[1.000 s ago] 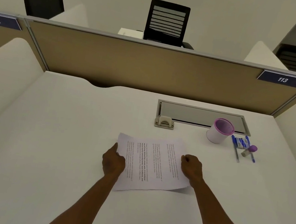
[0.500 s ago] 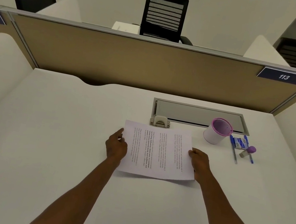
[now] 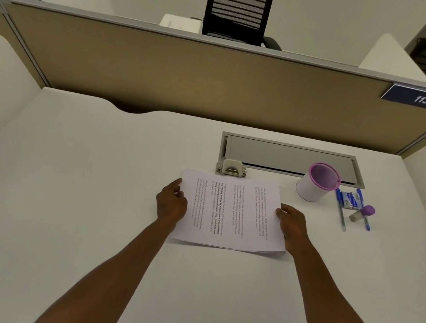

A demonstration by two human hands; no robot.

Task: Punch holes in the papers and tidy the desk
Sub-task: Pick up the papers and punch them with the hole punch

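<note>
At a white bench (image 3: pixel 61 193), a person holds a stack of printed papers (image 3: pixel 229 211) by its two short edges. The left hand (image 3: pixel 171 205) pinches the edge at nine o'clock, thumb on top; the right hand (image 3: pixel 290 226) grips the three o'clock edge, fingers curled under the sheets. The stack's far edge lies just before the beige hole punch (image 3: pixel 231 167) at twelve o'clock. A purple-rimmed cup (image 3: pixel 317 182), blue pens (image 3: pixel 341 209) and a glue stick (image 3: pixel 362 213) lie toward two o'clock.
</note>
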